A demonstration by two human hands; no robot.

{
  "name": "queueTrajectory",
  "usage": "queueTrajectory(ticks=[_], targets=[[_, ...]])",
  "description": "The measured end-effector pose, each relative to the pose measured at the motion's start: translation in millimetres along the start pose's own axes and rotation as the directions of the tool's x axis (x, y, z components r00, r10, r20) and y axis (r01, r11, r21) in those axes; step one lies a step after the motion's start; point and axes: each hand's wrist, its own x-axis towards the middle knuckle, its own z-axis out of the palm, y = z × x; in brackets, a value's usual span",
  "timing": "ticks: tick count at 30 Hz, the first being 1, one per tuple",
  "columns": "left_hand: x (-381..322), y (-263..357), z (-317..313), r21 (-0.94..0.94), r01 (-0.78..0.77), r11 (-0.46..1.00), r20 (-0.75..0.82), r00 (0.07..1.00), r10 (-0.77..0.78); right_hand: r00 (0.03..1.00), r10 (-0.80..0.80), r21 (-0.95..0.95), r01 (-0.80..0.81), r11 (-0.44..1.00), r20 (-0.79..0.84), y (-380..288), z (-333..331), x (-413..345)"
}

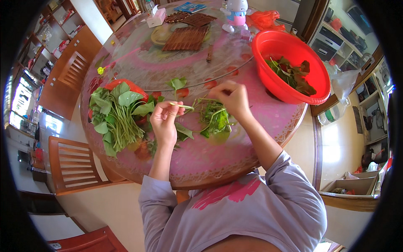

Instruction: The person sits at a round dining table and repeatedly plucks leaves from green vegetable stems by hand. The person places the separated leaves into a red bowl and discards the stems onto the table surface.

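Observation:
My left hand (166, 121) pinches the green stem of a leafy vegetable (185, 107) between thumb and fingertips. Close to its right, my right hand (231, 96) hangs over a loose pile of green stems and leaves (217, 118); its fingers are bent, and whether they hold anything is unclear. A thick bunch of leafy greens (122, 119) lies to the left, its long stems pointing towards me, partly over a red plastic bag (135, 87). A single leaf (177, 83) stands just beyond my left hand. Torn leaves (294, 75) lie inside a red plastic basin (261, 60) at the right.
The round table (195, 167) has a turntable (138, 75) carrying brown woven mats (185, 37), a tissue box (156, 18) and a toy figure (235, 15). A crumpled red bag (266, 19) lies behind the basin. Wooden chairs (75, 163) stand to the left.

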Motion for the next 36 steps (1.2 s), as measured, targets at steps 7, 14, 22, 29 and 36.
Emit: queueTrajectory(ticks=[7, 14, 22, 29, 36], targets=[[1, 3, 0, -0.100, 0.070, 0.993, -0.010, 0.997, -0.071, 0.977, 0.036, 0.047, -0.047, 0.998, 0.210, -15, 8, -12], [-4, 5, 12, 0.017, 0.030, 0.999, 0.055, 0.998, -0.031, 0.950, -0.035, -0.010, 0.041, 0.999, 0.310, -21, 17, -19], [-2, 20, 13, 0.645, -0.452, 0.616, 0.376, 0.890, 0.259, 0.915, -0.310, -0.077, 0.339, 0.937, 0.256, -13, 18, -19], [-4, 13, 12, 0.725, -0.395, 0.564, 0.365, 0.915, 0.171, 0.977, -0.073, 0.060, 0.062, 0.996, 0.202, -24, 22, -25], [-4, -1, 4, 0.441, -0.018, 0.897, 0.155, 0.986, -0.056, 0.948, -0.041, -0.074, 0.067, 0.995, 0.315, -22, 14, -19]])
